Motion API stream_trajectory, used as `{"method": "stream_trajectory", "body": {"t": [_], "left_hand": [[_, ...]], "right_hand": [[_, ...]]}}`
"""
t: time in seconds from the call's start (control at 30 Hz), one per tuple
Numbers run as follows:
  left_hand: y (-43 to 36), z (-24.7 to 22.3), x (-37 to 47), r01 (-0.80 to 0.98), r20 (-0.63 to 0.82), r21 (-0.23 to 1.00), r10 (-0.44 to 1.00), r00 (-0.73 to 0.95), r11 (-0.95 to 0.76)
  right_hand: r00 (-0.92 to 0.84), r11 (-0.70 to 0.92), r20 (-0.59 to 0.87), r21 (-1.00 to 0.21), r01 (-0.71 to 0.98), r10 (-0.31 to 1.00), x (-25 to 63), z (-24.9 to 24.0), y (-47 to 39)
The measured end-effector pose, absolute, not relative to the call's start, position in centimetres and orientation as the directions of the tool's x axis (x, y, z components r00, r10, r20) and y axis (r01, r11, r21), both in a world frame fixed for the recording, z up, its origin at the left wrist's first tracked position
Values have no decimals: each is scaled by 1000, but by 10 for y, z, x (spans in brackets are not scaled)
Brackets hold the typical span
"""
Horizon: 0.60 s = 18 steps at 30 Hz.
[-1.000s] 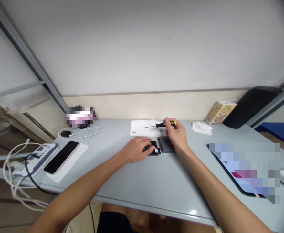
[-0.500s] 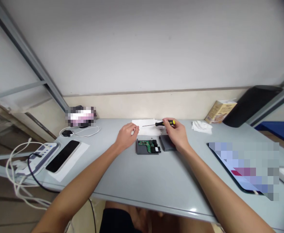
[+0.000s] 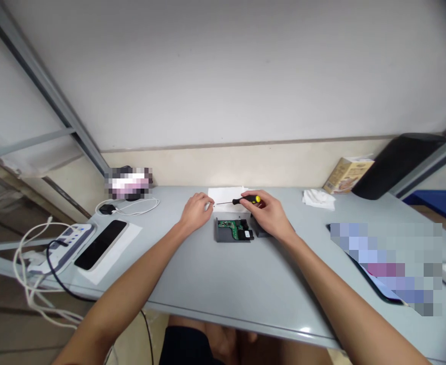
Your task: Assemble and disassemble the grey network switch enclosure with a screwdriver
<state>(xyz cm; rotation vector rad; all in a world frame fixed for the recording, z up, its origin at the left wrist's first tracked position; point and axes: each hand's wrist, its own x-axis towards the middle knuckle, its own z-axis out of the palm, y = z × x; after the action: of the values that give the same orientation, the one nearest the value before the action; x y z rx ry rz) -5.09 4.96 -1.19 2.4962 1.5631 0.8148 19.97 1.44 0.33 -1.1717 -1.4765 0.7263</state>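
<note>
My right hand (image 3: 267,212) grips a black and yellow screwdriver (image 3: 247,199), its thin shaft pointing left. At the shaft's tip are the closed fingertips of my left hand (image 3: 197,211); a tiny dark thing shows there, too small to name. Below and between the hands lies an open dark grey housing half (image 3: 223,236) with a green circuit board (image 3: 231,226) in it. A second grey housing part (image 3: 261,232) sits to its right, partly hidden under my right hand. Behind the hands a white paper sheet (image 3: 223,193) lies flat on the desk.
On the left are a phone (image 3: 101,245) on white paper, a power strip (image 3: 65,246) with cables, and a black plug with a white cord (image 3: 139,207). To the right lie crumpled tissue (image 3: 318,199), a carton (image 3: 347,175), a black cylinder (image 3: 396,165) and a tablet-like device (image 3: 382,291).
The screwdriver in my right hand has moved left and slightly down, bringing its tip to my left fingertips. My left hand has shifted slightly left. The housing parts stay in place.
</note>
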Motion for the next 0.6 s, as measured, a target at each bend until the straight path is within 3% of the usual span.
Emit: {"method": "stream_trajectory", "body": {"t": [0.3,0.47,0.6], "left_hand": [[45,-11,-46,755,422,305,793,438,-580],[45,-11,-46,740,439,303,777,450,-600],[43,-8,-44,702,458,362,773,438,-613]], "right_hand": [[328,239,382,-885,401,864,214,18,13],[328,229,386,-874,429,862,217,20,13],[351,233,358,-907,351,865,215,19,13]]}}
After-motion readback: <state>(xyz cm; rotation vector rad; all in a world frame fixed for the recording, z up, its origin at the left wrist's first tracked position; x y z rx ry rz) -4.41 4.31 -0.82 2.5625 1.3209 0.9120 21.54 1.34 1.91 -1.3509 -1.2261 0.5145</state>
